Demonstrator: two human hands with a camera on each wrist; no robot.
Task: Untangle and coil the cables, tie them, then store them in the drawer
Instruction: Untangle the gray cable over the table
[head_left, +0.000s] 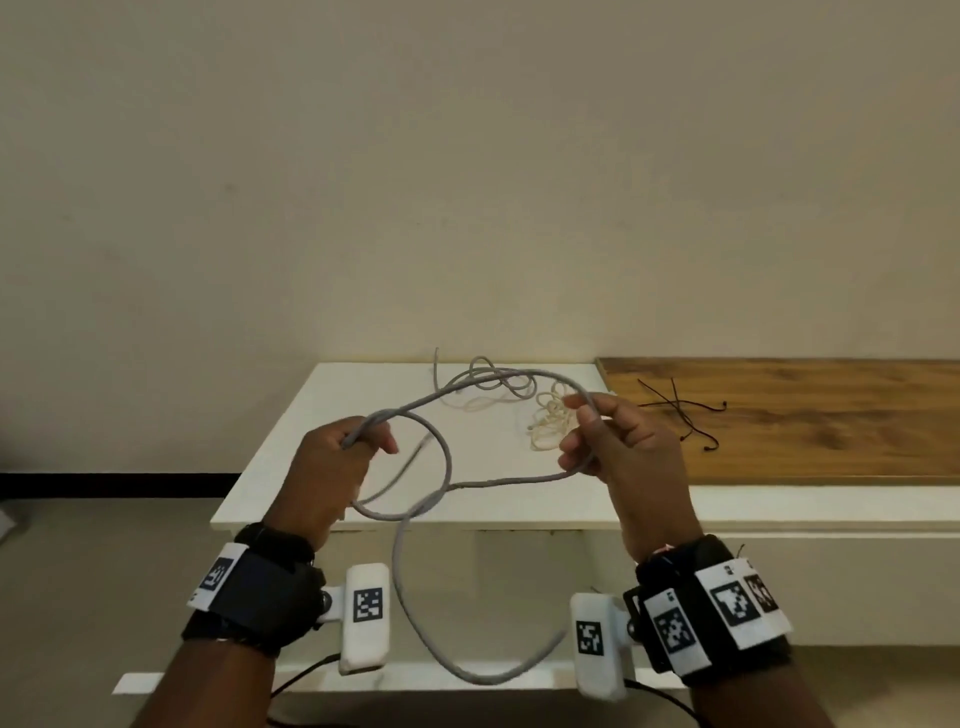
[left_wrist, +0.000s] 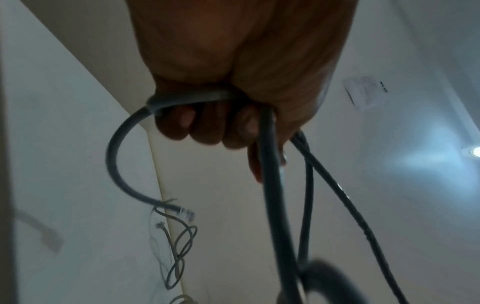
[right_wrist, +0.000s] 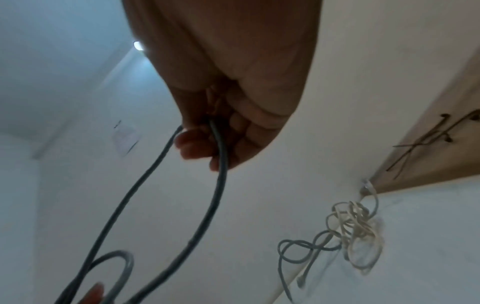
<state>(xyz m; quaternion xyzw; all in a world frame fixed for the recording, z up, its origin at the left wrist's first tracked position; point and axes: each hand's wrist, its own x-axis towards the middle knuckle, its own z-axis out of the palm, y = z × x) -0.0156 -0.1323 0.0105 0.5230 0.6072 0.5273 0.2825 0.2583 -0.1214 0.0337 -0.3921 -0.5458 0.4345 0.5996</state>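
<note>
Coiling the grey cable (head_left: 415, 410) in the air, just in front of the white bench (head_left: 291, 447).

Left hand (head_left: 332, 467): fingers (left_wrist: 205, 127) clenched around the cable, several strands gathered in the fist. A short tail curves out of the fist and ends in a clear plug (left_wrist: 185, 212).

Right hand (head_left: 608, 441): thumb and fingers (right_wrist: 197, 144) pinch a bend of the same cable; the two runs drop from the pinch toward the left hand. One big loop hangs below both wrists, in front of the bench edge.

On the bench, behind my hands: a thinner grey cable (head_left: 493, 379) in loose loops, and a cream cable (head_left: 550, 421) bunched near my right hand. I cannot tell whether the two are snarled together. To the right of the bench, on the wood top (head_left: 831, 415), lie thin dark ties (head_left: 680, 410). No drawer that I can make out for certain.

Handling, my read: the grey cable looks light but fairly springy; it holds round curves and wants to kick open. The jacket seems smooth, so a loose pinch may slip. Best to keep the stack of loops deep in the left fist and feed with the right by the jacket, well clear of the plug; its clip looks breakable. The hanging loop could twist into a figure eight unless I roll the cable as I lay each turn. About a third done, I would guess.
</note>
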